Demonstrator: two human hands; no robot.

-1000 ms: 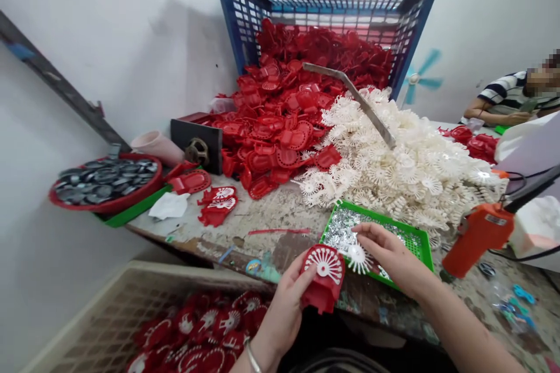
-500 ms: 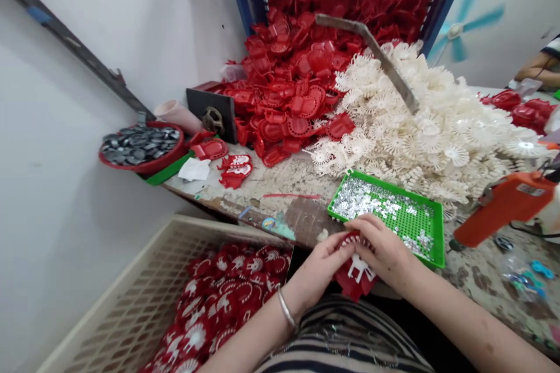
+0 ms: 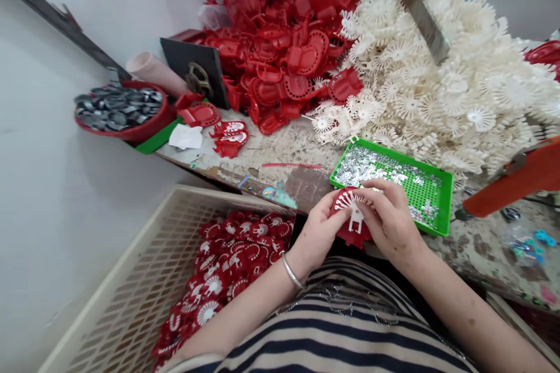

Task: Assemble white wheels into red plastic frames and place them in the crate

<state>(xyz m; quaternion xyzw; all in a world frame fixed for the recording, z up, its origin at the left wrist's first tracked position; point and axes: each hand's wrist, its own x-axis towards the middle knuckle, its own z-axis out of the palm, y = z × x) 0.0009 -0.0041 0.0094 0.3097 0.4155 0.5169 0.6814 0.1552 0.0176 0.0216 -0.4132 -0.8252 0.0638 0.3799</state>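
Both hands meet over the table's front edge. My left hand [image 3: 318,232] grips a red plastic piece [image 3: 352,233] from the left, fingers curled round its edge. My right hand [image 3: 389,218] is closed over the same piece from the right, pressing a white fan-shaped insert [image 3: 355,213] into its face. A green tray [image 3: 441,210] of small silver bits lies just beyond my fingers. Behind it rise a heap of white fan inserts [image 3: 437,81] and a heap of red pieces [image 3: 284,41].
A cream crate [image 3: 131,280] of finished red-and-white pieces stands at lower left. A red bowl [image 3: 149,128] of dark round discs sits far left, with a dark block [image 3: 192,67] beside it. An orange tool [image 3: 516,180] lies at right. A metal bar [image 3: 415,6] rests on the white heap.
My right hand brought a white insert from the tray onto the red piece. Both hands drew the piece in toward my body, and the view tilted downward.
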